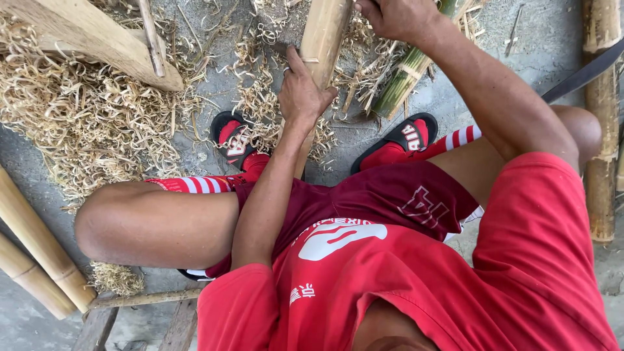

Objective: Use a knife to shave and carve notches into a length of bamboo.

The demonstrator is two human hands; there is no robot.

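While the person sits with knees apart, the left hand [300, 91] wraps around a pale bamboo pole [323, 39] standing between the feet on the concrete floor [546, 45]. The right hand [390, 16] is closed near the pole's top; I cannot tell what it grips. Curly shavings [91, 123] lie nearby.
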